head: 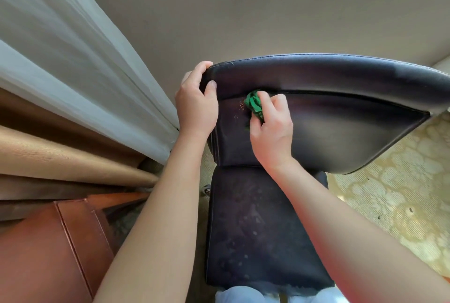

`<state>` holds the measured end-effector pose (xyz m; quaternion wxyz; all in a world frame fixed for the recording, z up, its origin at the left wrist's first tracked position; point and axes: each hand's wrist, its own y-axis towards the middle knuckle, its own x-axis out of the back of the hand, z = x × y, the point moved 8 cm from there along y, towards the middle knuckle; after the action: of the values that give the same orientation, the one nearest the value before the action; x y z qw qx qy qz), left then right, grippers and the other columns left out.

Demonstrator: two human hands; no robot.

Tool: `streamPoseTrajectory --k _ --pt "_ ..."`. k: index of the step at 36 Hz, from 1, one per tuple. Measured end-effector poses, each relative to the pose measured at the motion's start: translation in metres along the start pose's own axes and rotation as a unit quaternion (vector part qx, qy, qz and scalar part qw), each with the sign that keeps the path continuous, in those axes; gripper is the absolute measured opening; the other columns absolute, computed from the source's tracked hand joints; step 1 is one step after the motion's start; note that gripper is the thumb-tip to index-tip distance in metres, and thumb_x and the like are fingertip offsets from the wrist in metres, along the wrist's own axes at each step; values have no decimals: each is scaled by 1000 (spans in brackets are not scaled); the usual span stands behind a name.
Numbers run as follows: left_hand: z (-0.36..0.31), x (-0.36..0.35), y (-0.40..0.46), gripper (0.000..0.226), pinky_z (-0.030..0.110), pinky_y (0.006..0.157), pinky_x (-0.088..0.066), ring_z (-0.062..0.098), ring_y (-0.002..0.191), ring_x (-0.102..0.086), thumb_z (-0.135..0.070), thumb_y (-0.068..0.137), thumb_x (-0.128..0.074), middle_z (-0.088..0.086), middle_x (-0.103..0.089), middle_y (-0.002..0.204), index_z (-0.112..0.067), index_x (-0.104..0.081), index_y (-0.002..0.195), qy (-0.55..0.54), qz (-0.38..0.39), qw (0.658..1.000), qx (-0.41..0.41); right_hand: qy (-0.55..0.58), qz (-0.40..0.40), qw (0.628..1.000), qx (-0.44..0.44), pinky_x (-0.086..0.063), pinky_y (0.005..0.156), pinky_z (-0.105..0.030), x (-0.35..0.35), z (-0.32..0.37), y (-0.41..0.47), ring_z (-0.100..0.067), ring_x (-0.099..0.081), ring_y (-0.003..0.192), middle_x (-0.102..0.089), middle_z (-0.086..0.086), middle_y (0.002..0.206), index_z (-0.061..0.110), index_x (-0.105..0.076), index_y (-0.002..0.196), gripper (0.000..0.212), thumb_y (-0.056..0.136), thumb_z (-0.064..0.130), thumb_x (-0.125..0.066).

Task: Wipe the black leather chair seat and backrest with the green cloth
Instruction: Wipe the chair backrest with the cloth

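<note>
The black leather chair stands right in front of me, its backrest (341, 117) curving across the middle and its dusty seat (255, 229) below. My left hand (196, 105) grips the backrest's upper left corner, fingers over the top edge and thumb on the front face. My right hand (272, 129) holds the bunched green cloth (254, 104) and presses it against the backrest's front, just under the horizontal seam. Pale specks dot the leather left of the cloth. Most of the cloth is hidden under my fingers.
A sheer white curtain (73, 64) and brown drapes (60, 156) hang at the left. A reddish-brown wooden cabinet (48, 241) stands at the lower left, close to the seat. Patterned yellow carpet (401, 193) lies to the right, a beige wall (243, 10) behind the chair.
</note>
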<state>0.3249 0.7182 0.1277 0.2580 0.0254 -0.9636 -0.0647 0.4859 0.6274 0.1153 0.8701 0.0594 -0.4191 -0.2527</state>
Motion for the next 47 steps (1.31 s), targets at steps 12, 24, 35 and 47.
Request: streamPoseTrajectory --k 12,24,35,47 --pt "15 8 -11 38 26 103 -46 12 114 -60 -8 91 -59 -3 -66 122 -22 -66 126 -13 7 999 28 -2 130 986 106 -51 56 -42 -34 27 -31 -27 -50 84 -51 -9 96 10 -62 124 45 80 1 -56" --pt "8 1 -6 38 36 103 -49 12 112 -63 -15 90 -61 -6 -69 117 -27 -67 125 -38 18 999 27 30 -21 999 7 -48 78 -34 16 -12 -17 -27 -54 87 -50 -10 98 5 -59 127 46 81 0 -59" --pt "9 -1 0 37 33 98 -50 11 106 -62 -11 92 -61 -4 -67 115 -26 -67 125 -33 10 999 18 12 17 999 41 -48 71 -40 -16 9 -11 -31 -51 84 -52 -12 95 5 -61 125 50 76 -5 -54" --pt "8 0 -3 37 39 96 -52 14 105 -63 -14 90 -60 -4 -67 115 -25 -68 125 -26 1 999 23 1 111 991 78 -51 52 -42 -41 29 -20 -27 -48 88 -51 -7 98 15 -62 124 45 81 5 -53"
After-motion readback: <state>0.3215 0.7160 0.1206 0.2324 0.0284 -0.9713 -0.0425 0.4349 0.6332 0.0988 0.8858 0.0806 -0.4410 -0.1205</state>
